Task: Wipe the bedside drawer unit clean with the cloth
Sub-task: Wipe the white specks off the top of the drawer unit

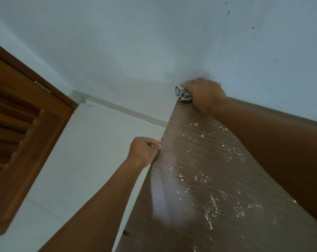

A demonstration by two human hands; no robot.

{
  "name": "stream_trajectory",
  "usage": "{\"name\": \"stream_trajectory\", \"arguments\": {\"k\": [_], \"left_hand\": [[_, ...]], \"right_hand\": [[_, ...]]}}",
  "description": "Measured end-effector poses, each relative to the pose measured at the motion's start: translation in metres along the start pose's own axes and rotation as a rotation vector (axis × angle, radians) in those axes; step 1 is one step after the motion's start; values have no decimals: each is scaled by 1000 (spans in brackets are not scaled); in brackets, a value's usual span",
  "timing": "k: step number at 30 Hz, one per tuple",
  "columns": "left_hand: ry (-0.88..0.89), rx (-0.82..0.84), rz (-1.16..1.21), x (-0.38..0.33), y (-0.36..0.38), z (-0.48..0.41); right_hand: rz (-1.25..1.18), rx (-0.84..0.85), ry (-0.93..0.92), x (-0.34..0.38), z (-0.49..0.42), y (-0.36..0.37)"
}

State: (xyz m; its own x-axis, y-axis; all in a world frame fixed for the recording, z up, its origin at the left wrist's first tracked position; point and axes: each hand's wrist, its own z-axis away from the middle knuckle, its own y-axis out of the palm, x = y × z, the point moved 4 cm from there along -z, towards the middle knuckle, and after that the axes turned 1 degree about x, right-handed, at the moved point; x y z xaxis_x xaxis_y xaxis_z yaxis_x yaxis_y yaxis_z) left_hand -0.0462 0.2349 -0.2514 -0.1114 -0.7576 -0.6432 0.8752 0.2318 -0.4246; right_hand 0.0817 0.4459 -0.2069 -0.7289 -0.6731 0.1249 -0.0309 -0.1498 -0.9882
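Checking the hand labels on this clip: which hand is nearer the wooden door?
Left. The left hand grips the drawer unit's left edge, on the door's side; the right hand presses the cloth at the far corner, farther away.

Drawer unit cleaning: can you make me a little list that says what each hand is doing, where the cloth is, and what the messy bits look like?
Surface: brown striped top of the drawer unit, against a pale wall
Right hand: pressing the cloth at the far corner by the wall
Cloth: bunched up, black and white pattern
Left hand: gripping the left edge of the unit
Mess: white flecks scattered over the top
Nearby: wooden door on the left
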Motion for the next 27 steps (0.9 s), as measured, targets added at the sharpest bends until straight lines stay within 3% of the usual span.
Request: {"name": "stream_trajectory", "arguments": {"k": [2, 6, 17, 23, 27], "left_hand": [[0, 5, 5, -1, 0, 2], [0, 7, 12, -4, -1, 5], [-71, 59, 41, -4, -2, 10], [-252, 198, 332, -1, -14, 21], [-210, 237, 256, -2, -15, 26]], "right_hand": [[-211, 86, 8, -8, 4, 19], [-484, 54, -32, -7, 17, 29], [-475, 93, -235, 29, 62, 47], [-472, 95, -337, 65, 119, 54], [-448, 127, -388, 87, 174, 67]]}}
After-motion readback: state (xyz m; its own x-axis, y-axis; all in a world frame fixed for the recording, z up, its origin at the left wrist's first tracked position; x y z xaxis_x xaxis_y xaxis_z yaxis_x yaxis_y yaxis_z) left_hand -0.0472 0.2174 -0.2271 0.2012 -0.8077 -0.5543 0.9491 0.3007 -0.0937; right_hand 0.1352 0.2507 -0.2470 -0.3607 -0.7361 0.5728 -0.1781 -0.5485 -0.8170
